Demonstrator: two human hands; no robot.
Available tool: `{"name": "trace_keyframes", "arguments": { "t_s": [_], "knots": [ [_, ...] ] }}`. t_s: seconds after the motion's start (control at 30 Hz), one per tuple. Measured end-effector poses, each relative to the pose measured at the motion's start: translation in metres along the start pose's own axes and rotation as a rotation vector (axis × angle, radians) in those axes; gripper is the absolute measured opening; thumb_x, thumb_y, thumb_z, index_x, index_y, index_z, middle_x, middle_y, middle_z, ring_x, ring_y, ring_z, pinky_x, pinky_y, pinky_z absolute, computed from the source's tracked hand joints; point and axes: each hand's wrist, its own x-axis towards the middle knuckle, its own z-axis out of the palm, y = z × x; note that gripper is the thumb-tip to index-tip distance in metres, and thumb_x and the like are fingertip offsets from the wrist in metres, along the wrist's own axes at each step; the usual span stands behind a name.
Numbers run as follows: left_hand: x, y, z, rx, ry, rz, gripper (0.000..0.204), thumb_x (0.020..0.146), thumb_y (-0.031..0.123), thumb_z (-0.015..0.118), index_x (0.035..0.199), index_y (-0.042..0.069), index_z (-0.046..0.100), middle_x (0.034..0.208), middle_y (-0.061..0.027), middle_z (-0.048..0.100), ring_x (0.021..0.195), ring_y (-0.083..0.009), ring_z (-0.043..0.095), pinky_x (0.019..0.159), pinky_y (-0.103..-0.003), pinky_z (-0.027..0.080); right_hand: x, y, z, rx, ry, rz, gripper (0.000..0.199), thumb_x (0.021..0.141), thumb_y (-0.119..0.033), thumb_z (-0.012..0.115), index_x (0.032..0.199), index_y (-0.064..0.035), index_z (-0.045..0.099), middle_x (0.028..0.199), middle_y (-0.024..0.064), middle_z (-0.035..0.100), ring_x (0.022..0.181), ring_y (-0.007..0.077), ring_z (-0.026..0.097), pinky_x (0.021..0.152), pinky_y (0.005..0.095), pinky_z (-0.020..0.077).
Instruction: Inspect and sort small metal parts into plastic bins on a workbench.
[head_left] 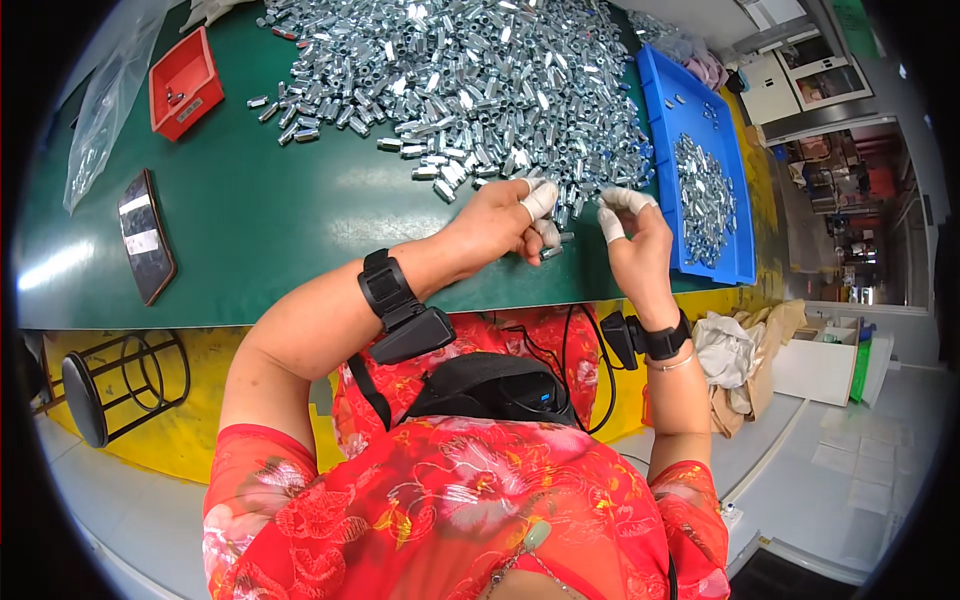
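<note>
A large heap of small silvery metal fittings point(480, 90), some with hexagonal bodies, spreads over the green table. At its near edge, my left hand point(495, 222) is closed, its thumb and fingers curled together, with white covers on several fingertips. What it holds, if anything, is hidden. A loose fitting point(553, 253) lies just below its fingers. Facing it, my right hand point(642, 240) has its white-covered thumb and fingers bent together in a pinch beside the heap. Whatever lies between those tips is too small to name.
To the right stands a blue tray point(745, 240) with a pile of similar fittings. A red bin point(190, 90) with a few small parts, a clear plastic bag point(105, 130) and a phone point(146, 238) are on the left. A round stool point(85, 400) stands below the table edge.
</note>
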Motion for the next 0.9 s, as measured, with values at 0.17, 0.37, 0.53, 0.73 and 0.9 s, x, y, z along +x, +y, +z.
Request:
{"name": "trace_keyframes", "arguments": {
  "t_s": [0.17,0.37,0.53,0.73,0.9],
  "knots": [
    [-0.005,0.002,-0.004,-0.083,-0.158,-0.093,0.046,0.092,0.039,0.045,0.120,0.002,0.045,0.072,-0.0052,0.057,0.053,-0.0100,0.052,0.054,-0.023,0.048,-0.009,-0.034,0.013,0.301,-0.062,-0.101,0.019,0.078,0.008,0.056,0.095,0.0004,0.059,0.102,0.0092,0.055,0.090,0.0147,0.058,0.077,0.0262,0.0491],
    [-0.008,0.006,0.000,-0.085,-0.310,-0.002,0.052,0.090,0.035,0.050,0.129,0.003,0.038,0.075,-0.0048,0.058,0.057,-0.0102,0.052,0.056,-0.023,0.048,-0.003,-0.039,-0.009,0.165,-0.210,-0.039,0.019,0.078,0.007,0.058,0.095,0.0007,0.059,0.095,0.0082,0.059,0.088,0.0145,0.059,0.077,0.0259,0.0493],
    [-0.007,0.001,0.004,0.040,-0.239,0.136,0.057,0.087,0.024,0.057,0.134,0.005,0.032,0.079,-0.0049,0.059,0.062,-0.0092,0.054,0.059,-0.023,0.048,-0.004,-0.039,-0.006,0.401,-0.234,0.142,0.011,0.082,0.000,0.058,0.093,0.0006,0.058,0.086,0.0057,0.061,0.080,0.0125,0.059,0.072,0.0236,0.0486],
    [-0.007,0.000,0.003,0.028,-0.217,0.178,0.058,0.087,0.019,0.057,0.136,0.006,0.029,0.089,-0.0058,0.058,0.072,-0.0092,0.055,0.062,-0.023,0.047,-0.006,-0.039,0.004,0.424,-0.119,0.125,0.010,0.087,-0.009,0.056,0.092,0.0002,0.056,0.082,0.0031,0.060,0.072,0.0091,0.057,0.064,0.0214,0.0467],
    [-0.008,0.002,0.006,0.023,-0.159,0.140,0.055,0.086,0.015,0.057,0.136,0.008,0.033,0.076,-0.0024,0.058,0.061,-0.0061,0.051,0.056,-0.021,0.045,-0.003,-0.040,0.005,0.294,-0.193,0.136,0.013,0.089,-0.012,0.055,0.095,-0.0008,0.054,0.080,0.0020,0.059,0.066,0.0078,0.055,0.061,0.0201,0.0447]
  ]
}}
